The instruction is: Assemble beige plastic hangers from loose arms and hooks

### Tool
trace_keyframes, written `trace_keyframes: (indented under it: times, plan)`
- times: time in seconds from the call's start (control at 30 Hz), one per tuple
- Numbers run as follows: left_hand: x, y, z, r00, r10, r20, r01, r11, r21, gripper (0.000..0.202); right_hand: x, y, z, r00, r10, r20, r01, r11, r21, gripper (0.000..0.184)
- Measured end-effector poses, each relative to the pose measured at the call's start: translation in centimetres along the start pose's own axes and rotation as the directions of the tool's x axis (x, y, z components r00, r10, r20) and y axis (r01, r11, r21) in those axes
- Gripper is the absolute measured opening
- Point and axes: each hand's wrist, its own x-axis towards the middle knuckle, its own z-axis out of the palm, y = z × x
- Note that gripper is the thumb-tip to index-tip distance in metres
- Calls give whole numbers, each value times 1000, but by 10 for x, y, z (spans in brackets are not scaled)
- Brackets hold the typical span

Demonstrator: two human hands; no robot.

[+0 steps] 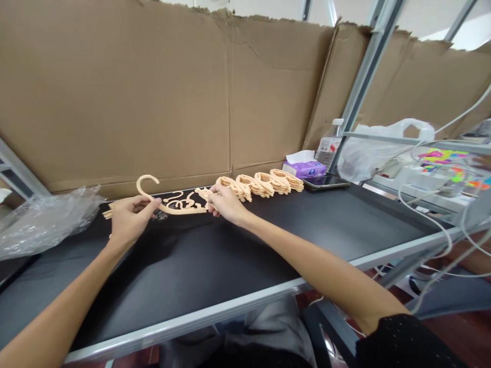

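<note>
Both of my hands hold one peach plastic hanger point(172, 208) a little above the black table point(230, 255). My left hand point(130, 217) pinches it near its hook end, fingers closed. At the other end my right hand point(226, 203) grips it with closed fingers. A long row of stacked peach hangers point(261, 184) lies along the far edge, just right of my right hand. More loose hanger pieces point(180, 197) lie behind the held one.
A cardboard wall point(172, 92) backs the table. Crumpled clear plastic point(42, 220) lies at the left. At the far right end sit a purple tissue pack point(305, 167), a phone point(326, 181), a water bottle point(330, 143) and a white bag point(383, 148). Cables point(441, 225) hang over the right corner.
</note>
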Motion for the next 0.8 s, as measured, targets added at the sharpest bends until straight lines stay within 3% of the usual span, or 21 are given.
trace_keyframes:
  times: [0.17, 0.3, 0.4, 0.53, 0.63, 0.8]
  plan:
    - [-1, -1, 2, 995, 16, 94, -12, 999, -46, 32, -5, 1, -2, 989, -151, -4, 142, 940, -311, 9]
    - [-1, -1, 2, 995, 26, 99, -23, 999, -32, 32, -8, 0, -5, 983, -184, -16, 165, 914, -372, 32]
    - [-1, -2, 1, 995, 27, 97, -28, 1000, 3, 31, -7, 0, -7, 975, -221, -21, 194, 896, -400, 33]
    - [0, -3, 0, 996, 13, 89, -14, 1000, 14, 33, -7, -1, -8, 986, -155, 67, 166, 821, -546, 18]
    - [0, -2, 0, 996, 12, 83, -12, 1000, 3, 32, -8, 0, -8, 989, -73, 127, 138, 753, -644, 20]
    - [-1, 1, 0, 996, 29, 87, -27, 999, -26, 32, -4, 9, -5, 959, -174, 222, 277, 729, -626, 20]
